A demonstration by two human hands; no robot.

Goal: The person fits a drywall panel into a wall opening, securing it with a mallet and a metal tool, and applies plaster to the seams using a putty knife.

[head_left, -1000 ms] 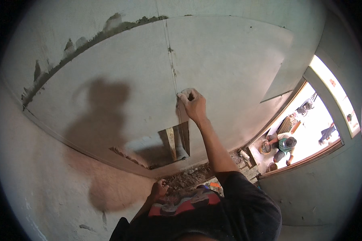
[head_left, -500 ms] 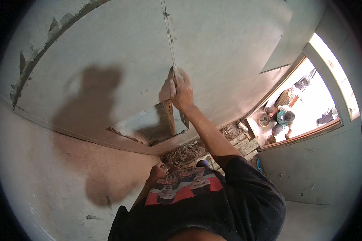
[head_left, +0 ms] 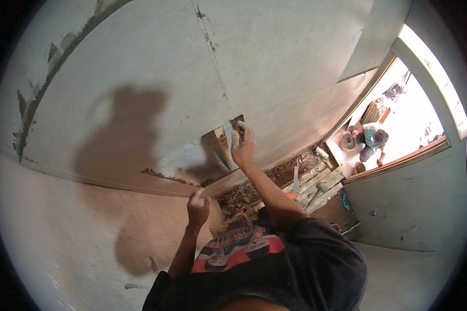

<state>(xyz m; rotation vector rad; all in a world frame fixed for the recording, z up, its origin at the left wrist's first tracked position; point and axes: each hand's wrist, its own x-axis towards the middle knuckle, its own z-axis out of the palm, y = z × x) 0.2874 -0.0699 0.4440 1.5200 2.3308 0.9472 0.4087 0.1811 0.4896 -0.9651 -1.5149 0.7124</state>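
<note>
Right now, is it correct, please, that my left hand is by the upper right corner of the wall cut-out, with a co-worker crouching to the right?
Not quite: the head view shows your right hand by that corner of the wall cut-out; a co-worker does crouch to the right.

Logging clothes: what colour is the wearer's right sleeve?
The sleeve is black, clearest in the head view.

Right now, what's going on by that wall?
Someone in a dark shirt holds their right hand out, fingers open, by a hole in the wall. A thin line runs down the wall toward that hand; whether they touch is unclear. The left hand is lower, near the side wall. In the doorway, a co-worker crouches beside a bucket.
</note>
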